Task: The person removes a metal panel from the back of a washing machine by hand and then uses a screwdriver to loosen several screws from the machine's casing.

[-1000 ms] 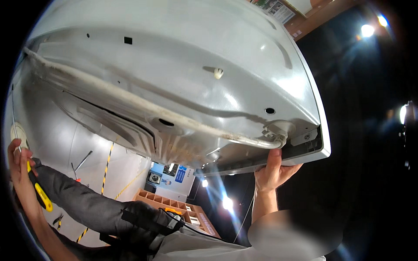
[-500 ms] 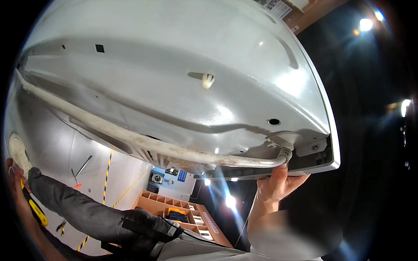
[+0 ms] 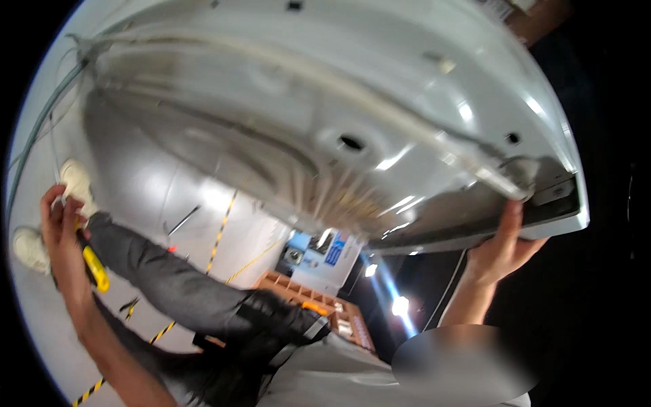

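A large pale grey sheet-metal panel (image 3: 407,41) with holes and pressed ridges hangs over me, tilted. Along its inside runs an off-white hose (image 3: 498,182), blurred in places, ending near the panel's right corner. At that corner my right hand (image 3: 498,247) holds the lower edge, its thumb raised against the panel by the hose end. My left hand (image 3: 64,227) is low at the far left, away from the panel, with its fingers closed around a screwdriver (image 3: 95,266) with a yellow and black handle; its thin shaft points upward.
A grey cable (image 3: 41,129) curves along the left side. On the floor lie a long tool with a red end (image 3: 184,220) and a small yellow-black tool (image 3: 130,306), near striped tape (image 3: 220,234). Behind are a brown compartment shelf (image 3: 271,281) and lights.
My view has shifted, so the panel appears higher and further right, showing more of its underside. My left hand with the screwdriver has come further into view; my right hand stays at the corner.
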The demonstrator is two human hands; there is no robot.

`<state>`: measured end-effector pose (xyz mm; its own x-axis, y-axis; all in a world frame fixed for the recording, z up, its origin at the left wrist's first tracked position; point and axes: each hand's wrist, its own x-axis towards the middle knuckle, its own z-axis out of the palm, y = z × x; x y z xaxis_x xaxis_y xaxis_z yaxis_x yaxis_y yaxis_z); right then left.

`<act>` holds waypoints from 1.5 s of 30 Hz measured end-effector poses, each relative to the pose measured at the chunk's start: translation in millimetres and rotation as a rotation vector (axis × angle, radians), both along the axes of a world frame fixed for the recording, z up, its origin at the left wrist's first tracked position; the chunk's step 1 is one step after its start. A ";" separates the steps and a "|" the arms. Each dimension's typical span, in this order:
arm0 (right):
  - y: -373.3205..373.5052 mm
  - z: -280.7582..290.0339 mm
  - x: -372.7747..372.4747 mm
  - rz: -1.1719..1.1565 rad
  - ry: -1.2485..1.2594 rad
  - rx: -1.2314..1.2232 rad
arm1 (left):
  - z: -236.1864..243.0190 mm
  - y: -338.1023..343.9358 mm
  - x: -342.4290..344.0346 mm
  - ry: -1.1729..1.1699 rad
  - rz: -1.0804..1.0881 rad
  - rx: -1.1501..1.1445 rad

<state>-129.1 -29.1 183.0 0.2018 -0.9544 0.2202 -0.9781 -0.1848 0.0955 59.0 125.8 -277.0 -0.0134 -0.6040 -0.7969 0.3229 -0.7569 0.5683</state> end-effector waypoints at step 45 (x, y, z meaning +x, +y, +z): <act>278.7 -39.0 -251.9 -1.036 0.606 0.065 | -53.1 29.0 -31.1 -0.082 -0.272 0.019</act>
